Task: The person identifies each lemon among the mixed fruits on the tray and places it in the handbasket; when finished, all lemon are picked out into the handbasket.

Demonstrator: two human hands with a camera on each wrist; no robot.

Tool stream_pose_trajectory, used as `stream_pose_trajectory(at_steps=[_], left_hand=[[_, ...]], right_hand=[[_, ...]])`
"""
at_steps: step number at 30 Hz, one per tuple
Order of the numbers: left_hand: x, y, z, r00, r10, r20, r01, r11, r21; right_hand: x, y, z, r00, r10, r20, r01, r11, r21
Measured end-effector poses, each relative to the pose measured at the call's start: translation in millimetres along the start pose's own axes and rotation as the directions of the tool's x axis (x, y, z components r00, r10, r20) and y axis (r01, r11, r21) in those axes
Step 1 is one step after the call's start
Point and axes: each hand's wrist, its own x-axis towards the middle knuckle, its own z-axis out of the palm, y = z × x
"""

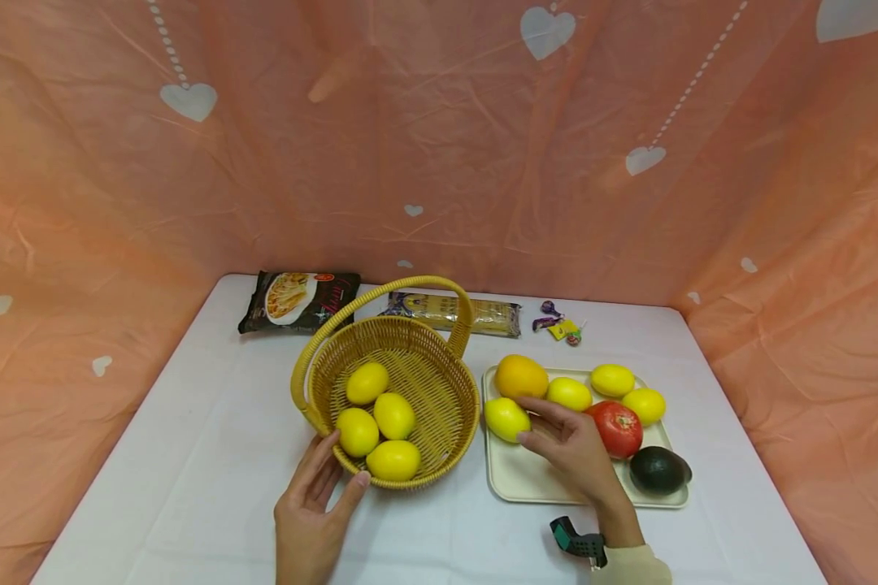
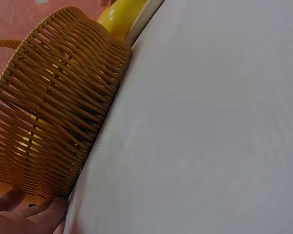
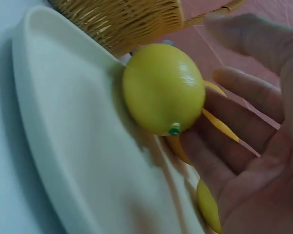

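Observation:
In the head view, my left hand [image 1: 309, 508] rests against the near left side of a yellow wicker basket [image 1: 446, 390] with an arched handle. Its thumb and fingers are spread apart along the rim. Inside the basket lie several lemons [image 1: 393, 461]. My right hand [image 1: 567, 447] is over a cream tray [image 1: 512, 483], reaching a lemon [image 1: 506, 419] near the tray's left edge. The right wrist view shows its fingers extended beside that lemon [image 3: 163, 90], fingertips right at its side, with the thumb held away from it.
Also on the tray are an orange [image 1: 521, 377], more lemons [image 1: 612, 379], a red pomegranate-like fruit [image 1: 618, 429] and a dark avocado [image 1: 658, 470]. Behind the basket lie a black food packet [image 1: 300, 301] and a clear noodle packet [image 1: 493, 317]. Small wrapped candies [image 1: 563, 327] sit behind the tray.

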Motion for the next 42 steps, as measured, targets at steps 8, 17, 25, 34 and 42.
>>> stream_pose_trajectory(at_steps=[8, 17, 25, 34, 42], left_hand=[[-1.5, 2.6, 0.2, 1.0, -0.014, -0.008, 0.014, 1.0, 0.0], [-1.8, 0.7, 2.0, 1.0, 0.018, -0.006, -0.019, 0.999, -0.027], [-2.1, 0.6, 2.2, 1.0, 0.028, -0.006, -0.028, 0.999, -0.027], [-1.7, 1.2, 2.7, 0.999, 0.036, -0.002, -0.036, 0.999, -0.021], [-1.4, 1.4, 1.8, 1.0, 0.022, -0.005, -0.022, 1.0, -0.008]], right_hand=[[4, 1, 11, 0.994, 0.097, -0.043, -0.099, 0.994, -0.055], [-2, -19, 4, 0.999, 0.009, -0.039, -0.01, 0.999, -0.034], [10, -35, 5, 0.983, -0.14, 0.118, 0.117, 0.976, 0.182], [31, -55, 31, 0.924, -0.182, 0.337, 0.187, 0.982, 0.017], [47, -73, 60, 0.842, -0.175, 0.51, 0.283, 0.948, -0.143]])
